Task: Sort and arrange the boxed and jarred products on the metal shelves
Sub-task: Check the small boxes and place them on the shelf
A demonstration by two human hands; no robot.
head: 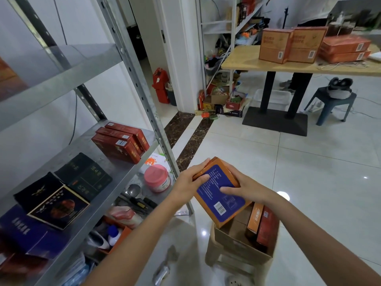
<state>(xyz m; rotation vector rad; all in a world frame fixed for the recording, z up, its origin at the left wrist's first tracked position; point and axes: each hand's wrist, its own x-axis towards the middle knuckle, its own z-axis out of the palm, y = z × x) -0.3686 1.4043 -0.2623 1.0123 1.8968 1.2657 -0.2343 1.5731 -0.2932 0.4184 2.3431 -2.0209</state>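
Head view: beside the metal shelf (pixel 115 168), an orange blue-labelled box (pixel 220 195) held from both sides.
Dark boxes (pixel 82 178), red boxes (pixel 121 141) and a pink-lidded jar (pixel 157 177) sit at left; the left grip (pixel 189 180) curls round the box's far left corner, the right grip (pixel 243 186) clasps its right edge, above an open carton (pixel 237 244); orange boxes (pixel 276 45) stand on the far bench (pixel 243 60).
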